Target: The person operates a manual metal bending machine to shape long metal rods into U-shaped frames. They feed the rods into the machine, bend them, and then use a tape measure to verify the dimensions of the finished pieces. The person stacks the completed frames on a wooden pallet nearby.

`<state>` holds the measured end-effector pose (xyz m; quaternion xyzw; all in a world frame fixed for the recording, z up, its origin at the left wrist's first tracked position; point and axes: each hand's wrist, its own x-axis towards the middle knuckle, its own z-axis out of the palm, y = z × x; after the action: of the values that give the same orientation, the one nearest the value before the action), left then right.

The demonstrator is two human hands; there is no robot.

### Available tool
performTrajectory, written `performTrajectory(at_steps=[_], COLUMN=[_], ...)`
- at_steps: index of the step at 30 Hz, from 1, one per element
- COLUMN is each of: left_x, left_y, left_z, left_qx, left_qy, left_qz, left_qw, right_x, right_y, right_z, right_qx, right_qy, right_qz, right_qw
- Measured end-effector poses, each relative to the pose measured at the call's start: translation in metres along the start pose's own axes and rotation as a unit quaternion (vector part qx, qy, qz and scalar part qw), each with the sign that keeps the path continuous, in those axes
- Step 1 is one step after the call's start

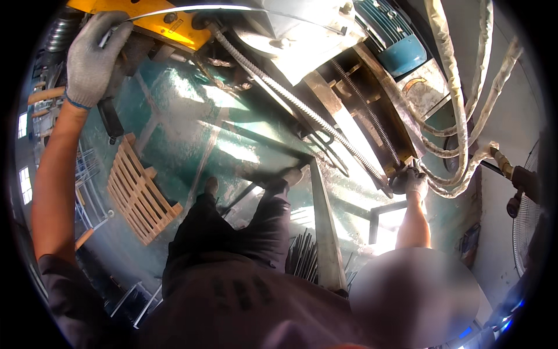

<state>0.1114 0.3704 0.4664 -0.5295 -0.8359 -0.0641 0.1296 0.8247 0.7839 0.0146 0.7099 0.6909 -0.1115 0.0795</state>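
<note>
My left hand [93,61], in a pale grey knit glove, is raised at the upper left. Its thumb and fingers are closed on a thin metal strip [197,8], which bows to the right across a yellow machine part [168,26]. My right hand [416,182], also gloved, reaches forward to the near end of a metal machine frame [337,110]. Its fingers curl beside a dark round part [399,182] at the end of a long threaded screw [369,113]. What they grip is hidden. A blurred patch covers my right upper arm.
A ribbed metal conduit [290,99] slants down along the frame. Wrapped hoses [459,116] hang at the right, near a blue motor [401,49]. On the green floor lies a wooden pallet [142,189]. A metal beam [326,227] stands beside thin rods [303,256]; a fan [528,227] is far right.
</note>
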Motion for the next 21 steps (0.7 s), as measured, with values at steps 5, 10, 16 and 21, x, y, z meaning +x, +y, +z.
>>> performTrajectory(at_steps=[5, 10, 16, 21], left_x=[-0.003, 0.004, 0.002, 0.004], left_y=[0.01, 0.016, 0.01, 0.014], left_z=[-0.002, -0.006, 0.0, -0.007], left_qx=[-0.006, -0.016, -0.075, -0.109], left_qy=[0.036, 0.063, 0.07, 0.067], left_qz=[0.002, 0.027, 0.026, 0.019], left_qw=[0.999, 0.998, 0.994, 0.992], right_x=[-0.006, 0.011, 0.024, -0.031], right_y=[-0.063, -0.131, -0.202, -0.224], right_z=[-0.051, -0.045, -0.037, -0.067], right_qx=[-0.088, -0.029, 0.029, 0.031], right_qy=[0.11, 0.159, 0.122, 0.108], right_qz=[-0.062, -0.19, -0.18, -0.107], right_qw=[0.988, 0.968, 0.976, 0.988])
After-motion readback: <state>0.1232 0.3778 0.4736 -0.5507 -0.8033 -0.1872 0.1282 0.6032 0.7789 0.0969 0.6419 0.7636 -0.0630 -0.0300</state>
